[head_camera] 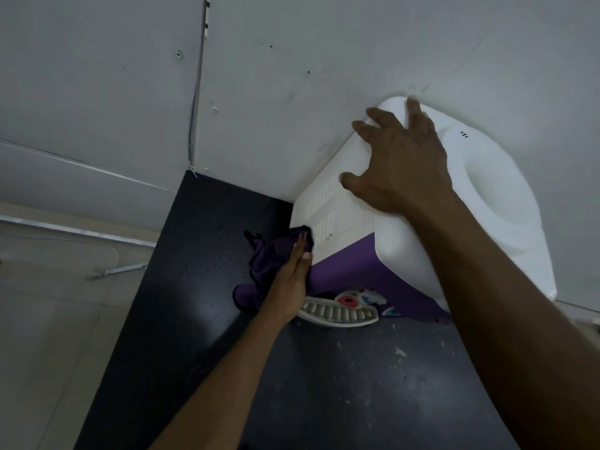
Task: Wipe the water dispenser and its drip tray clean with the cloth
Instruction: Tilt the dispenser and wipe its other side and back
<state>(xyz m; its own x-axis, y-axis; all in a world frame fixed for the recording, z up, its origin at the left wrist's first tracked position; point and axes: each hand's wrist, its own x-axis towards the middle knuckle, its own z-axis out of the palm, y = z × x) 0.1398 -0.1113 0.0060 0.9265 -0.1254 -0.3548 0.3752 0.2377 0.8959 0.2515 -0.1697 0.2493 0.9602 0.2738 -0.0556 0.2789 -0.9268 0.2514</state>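
Observation:
A white and purple water dispenser [500,203] stands on a dark counter against the wall. My right hand [406,160] rests on its top left corner with fingers spread. Lower down, my left hand [292,274] presses a dark purple cloth [269,261] with straight fingers against the dispenser's left side, just below the vent slots [321,203]. The white slotted drip tray [341,311] juts out at the dispenser's base, with a red tap [349,300] above it.
The dark counter [201,287] runs along the grey wall [292,60] and ends at an edge on the left. Beyond that edge lies a pale floor [48,319] with a cable. White specks dot the counter's front.

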